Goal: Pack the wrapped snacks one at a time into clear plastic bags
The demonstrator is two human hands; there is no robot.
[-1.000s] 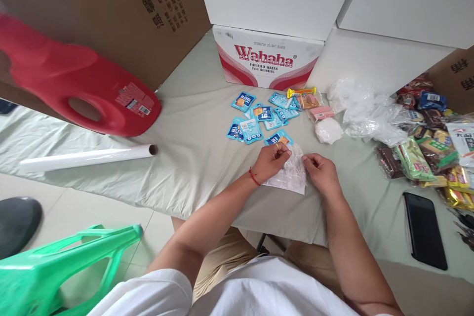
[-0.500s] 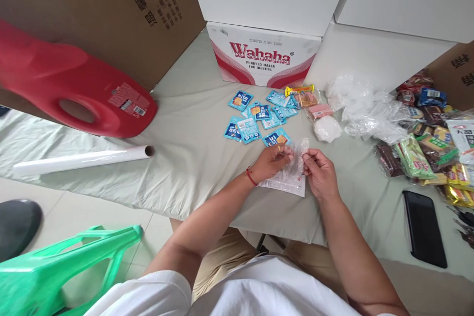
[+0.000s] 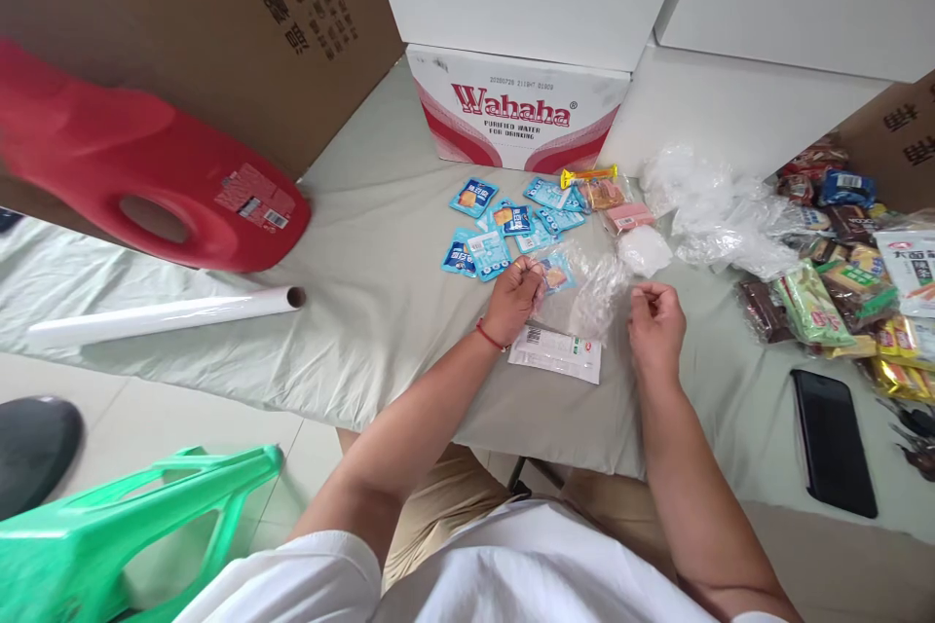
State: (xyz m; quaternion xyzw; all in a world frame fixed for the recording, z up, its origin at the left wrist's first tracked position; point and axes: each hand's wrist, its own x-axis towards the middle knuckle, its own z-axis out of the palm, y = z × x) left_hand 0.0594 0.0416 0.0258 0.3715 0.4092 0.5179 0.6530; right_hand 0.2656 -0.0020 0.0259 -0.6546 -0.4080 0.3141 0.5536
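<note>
A clear, crumpled plastic bag (image 3: pixel 584 297) hangs from my left hand (image 3: pixel 515 300), whose fingers pinch its left edge. Through the bag, part of a blue packet shows. My right hand (image 3: pixel 655 323) is to the right of the bag, apart from it, with its fingers curled together; whether anything small is between them is hidden. Below the bag a white packet (image 3: pixel 555 354) lies flat on the cloth. Several blue-and-white packets (image 3: pixel 491 253) are spread beyond my left hand.
A Wahaha carton (image 3: pixel 518 112) stands behind the packets. Clear bags (image 3: pixel 723 214), packaged snacks (image 3: pixel 818 311) and a black phone (image 3: pixel 834 443) lie right. Leftward are a red jug (image 3: pixel 168 175), a white roll (image 3: pixel 161 314) and a green stool (image 3: pixel 146 516).
My hands have moved apart, the left one leftward and the right one rightward, off the bag. The bag is spread wider, and more of the white packet shows.
</note>
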